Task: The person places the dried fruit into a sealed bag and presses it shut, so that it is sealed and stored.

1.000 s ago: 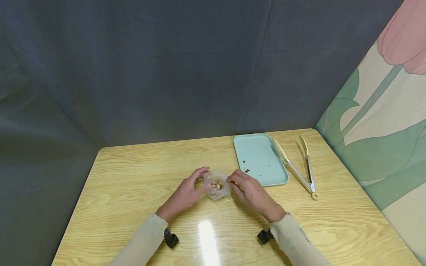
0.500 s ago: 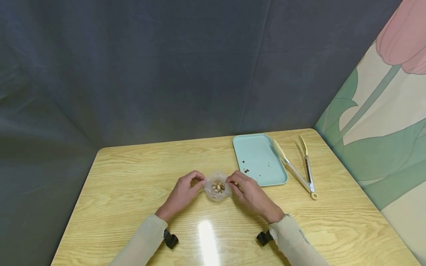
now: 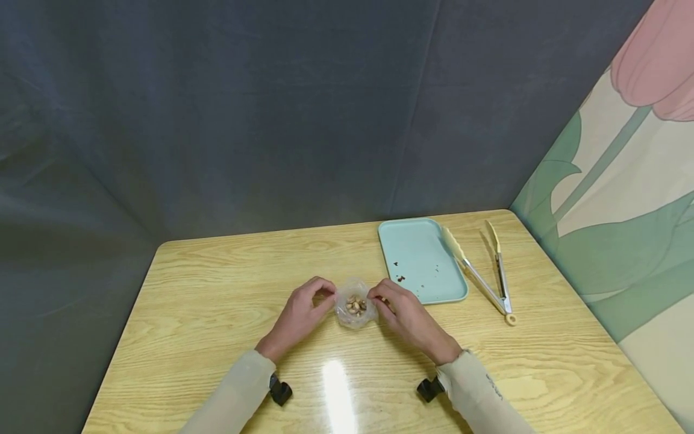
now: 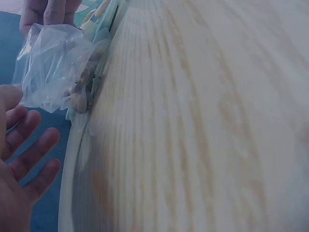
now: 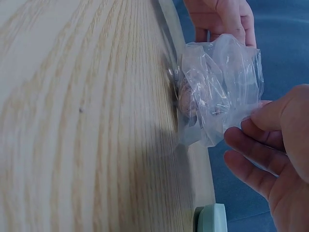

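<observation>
A clear plastic bag [image 3: 351,322] stands on the wooden table, its mouth turned up and spread. Several small tan-and-brown pieces, like nuts [image 3: 356,305], lie at its bottom. My left hand [image 3: 298,312] pinches the left side of the bag's rim between thumb and forefinger. On the opposite side my right hand [image 3: 409,314] pinches the rim the same way. In the left wrist view the bag [image 4: 50,67] looks crinkled, and the other fingers of the left hand [image 4: 21,169] are spread below it. The right wrist view shows the right thumb and forefinger on the bag's edge [image 5: 236,113].
Behind the right hand lies a pale blue tray [image 3: 414,253] with several dark crumbs [image 3: 400,278]. Metal tongs [image 3: 484,283] with cream tips lie spread, one tip against the tray's right side. A dark curtain [image 3: 303,132] hangs behind the table [image 3: 217,301].
My left hand has moved from around the bag's left side to a pinch on its rim. The mouth has become rounder, and the contents show more plainly. My right hand stays nearly still.
</observation>
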`<act>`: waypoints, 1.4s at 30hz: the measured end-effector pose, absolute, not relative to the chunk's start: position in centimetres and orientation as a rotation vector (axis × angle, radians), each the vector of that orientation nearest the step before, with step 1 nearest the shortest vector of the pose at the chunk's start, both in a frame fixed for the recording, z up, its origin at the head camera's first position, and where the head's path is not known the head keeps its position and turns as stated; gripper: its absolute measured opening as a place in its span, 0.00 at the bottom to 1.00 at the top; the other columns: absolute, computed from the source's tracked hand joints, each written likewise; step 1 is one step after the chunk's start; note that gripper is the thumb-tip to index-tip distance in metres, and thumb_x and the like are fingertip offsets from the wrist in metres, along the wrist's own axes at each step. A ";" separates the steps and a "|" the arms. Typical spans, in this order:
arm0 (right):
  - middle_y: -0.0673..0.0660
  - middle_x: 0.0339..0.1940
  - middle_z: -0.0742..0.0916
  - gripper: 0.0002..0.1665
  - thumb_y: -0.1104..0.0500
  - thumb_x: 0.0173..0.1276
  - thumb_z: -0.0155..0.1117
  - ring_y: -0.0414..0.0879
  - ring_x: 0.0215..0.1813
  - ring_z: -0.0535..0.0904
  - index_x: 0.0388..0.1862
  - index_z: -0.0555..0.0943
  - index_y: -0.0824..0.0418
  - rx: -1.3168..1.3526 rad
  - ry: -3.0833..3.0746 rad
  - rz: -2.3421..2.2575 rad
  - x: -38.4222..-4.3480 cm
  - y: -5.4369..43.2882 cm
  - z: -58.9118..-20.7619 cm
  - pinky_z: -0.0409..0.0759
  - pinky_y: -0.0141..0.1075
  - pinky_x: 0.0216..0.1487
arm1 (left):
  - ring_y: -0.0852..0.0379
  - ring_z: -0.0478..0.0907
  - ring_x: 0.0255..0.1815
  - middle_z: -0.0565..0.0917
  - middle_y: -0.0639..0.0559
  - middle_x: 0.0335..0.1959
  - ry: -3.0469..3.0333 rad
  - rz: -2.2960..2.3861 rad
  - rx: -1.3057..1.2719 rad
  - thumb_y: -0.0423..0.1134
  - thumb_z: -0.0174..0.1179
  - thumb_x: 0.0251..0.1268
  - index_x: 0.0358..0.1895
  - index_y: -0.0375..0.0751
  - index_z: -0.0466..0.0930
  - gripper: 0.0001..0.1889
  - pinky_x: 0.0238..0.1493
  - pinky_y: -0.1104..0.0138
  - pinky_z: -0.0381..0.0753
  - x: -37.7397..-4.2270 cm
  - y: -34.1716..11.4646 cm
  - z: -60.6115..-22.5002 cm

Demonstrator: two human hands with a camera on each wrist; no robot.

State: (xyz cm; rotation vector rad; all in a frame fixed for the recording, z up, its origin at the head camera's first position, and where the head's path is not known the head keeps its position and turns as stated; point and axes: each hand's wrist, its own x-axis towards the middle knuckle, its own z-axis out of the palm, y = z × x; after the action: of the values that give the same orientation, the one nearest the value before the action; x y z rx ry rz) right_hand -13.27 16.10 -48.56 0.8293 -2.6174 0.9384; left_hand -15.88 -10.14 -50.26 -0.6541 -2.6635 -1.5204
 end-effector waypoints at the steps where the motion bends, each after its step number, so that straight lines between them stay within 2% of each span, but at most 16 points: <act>1: 0.48 0.44 0.89 0.07 0.66 0.78 0.66 0.36 0.44 0.82 0.47 0.86 0.55 0.833 -2.616 0.938 -13.3 16.1 -48.6 0.83 0.32 0.44 | 0.62 0.84 0.52 0.86 0.61 0.49 -2.662 -1.518 -0.652 0.44 0.63 0.80 0.52 0.50 0.85 0.06 0.57 0.62 0.86 -15.9 -10.1 -50.3; 5: 0.48 0.44 0.89 0.07 0.66 0.77 0.66 0.36 0.43 0.82 0.47 0.85 0.55 0.854 -2.612 0.934 -13.3 16.1 -48.6 0.83 0.32 0.44 | 0.62 0.84 0.52 0.86 0.61 0.50 -2.655 -1.495 -0.645 0.45 0.63 0.80 0.54 0.49 0.87 0.09 0.58 0.61 0.86 -16.0 -10.0 -50.3; 13: 0.49 0.44 0.88 0.07 0.67 0.78 0.65 0.37 0.44 0.82 0.48 0.85 0.56 0.826 -2.603 0.964 -13.1 16.0 -48.6 0.83 0.32 0.43 | 0.65 0.84 0.49 0.86 0.64 0.46 -2.602 -1.398 -0.652 0.44 0.61 0.82 0.50 0.52 0.89 0.08 0.54 0.63 0.87 -15.8 -10.0 -50.2; 17: 0.52 0.44 0.87 0.11 0.67 0.78 0.65 0.40 0.45 0.83 0.56 0.82 0.63 0.747 -2.592 1.064 -13.0 16.0 -48.7 0.86 0.33 0.45 | 0.64 0.83 0.47 0.86 0.61 0.45 -2.516 -1.437 -0.630 0.44 0.58 0.83 0.49 0.49 0.88 0.09 0.52 0.65 0.85 -15.7 -10.1 -49.6; 20: 0.52 0.45 0.85 0.15 0.64 0.78 0.66 0.40 0.45 0.83 0.61 0.80 0.64 0.701 -2.609 1.138 -13.0 15.9 -48.8 0.87 0.32 0.46 | 0.62 0.82 0.46 0.86 0.59 0.45 -2.445 -1.469 -0.610 0.43 0.58 0.84 0.48 0.47 0.87 0.09 0.51 0.65 0.85 -15.8 -10.2 -48.6; 25: 0.47 0.45 0.86 0.10 0.54 0.80 0.66 0.38 0.45 0.83 0.55 0.83 0.56 0.678 -2.668 1.199 -12.8 15.8 -48.8 0.86 0.31 0.47 | 0.60 0.82 0.46 0.86 0.55 0.45 -2.370 -1.493 -0.587 0.42 0.58 0.84 0.49 0.46 0.87 0.09 0.51 0.65 0.85 -16.0 -10.1 -46.8; 33: 0.41 0.44 0.86 0.11 0.46 0.80 0.65 0.33 0.45 0.82 0.52 0.86 0.48 0.694 -2.693 1.217 -12.4 15.8 -48.7 0.86 0.35 0.45 | 0.58 0.82 0.45 0.86 0.51 0.45 -2.338 -1.551 -0.535 0.40 0.60 0.82 0.49 0.43 0.86 0.07 0.51 0.67 0.84 -15.8 -9.7 -46.1; 38: 0.39 0.41 0.85 0.09 0.44 0.76 0.69 0.34 0.43 0.82 0.48 0.85 0.45 0.715 -2.689 1.181 -12.2 15.7 -48.5 0.85 0.35 0.43 | 0.59 0.82 0.45 0.86 0.52 0.44 -2.303 -1.559 -0.534 0.42 0.60 0.82 0.49 0.43 0.85 0.08 0.51 0.67 0.84 -15.9 -9.6 -46.2; 42: 0.40 0.38 0.85 0.05 0.48 0.75 0.72 0.33 0.39 0.81 0.43 0.85 0.46 0.716 -2.667 1.144 -12.1 15.4 -48.4 0.85 0.34 0.40 | 0.60 0.81 0.45 0.85 0.51 0.44 -2.275 -1.579 -0.540 0.43 0.59 0.82 0.50 0.43 0.84 0.09 0.52 0.68 0.83 -15.8 -9.5 -46.0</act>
State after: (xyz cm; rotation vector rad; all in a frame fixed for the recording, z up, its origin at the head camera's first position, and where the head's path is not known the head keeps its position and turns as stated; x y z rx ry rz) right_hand -12.09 15.43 -48.40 0.7158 -2.6670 1.1442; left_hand -15.79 -9.49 -45.97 -0.5400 -2.2754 -1.5787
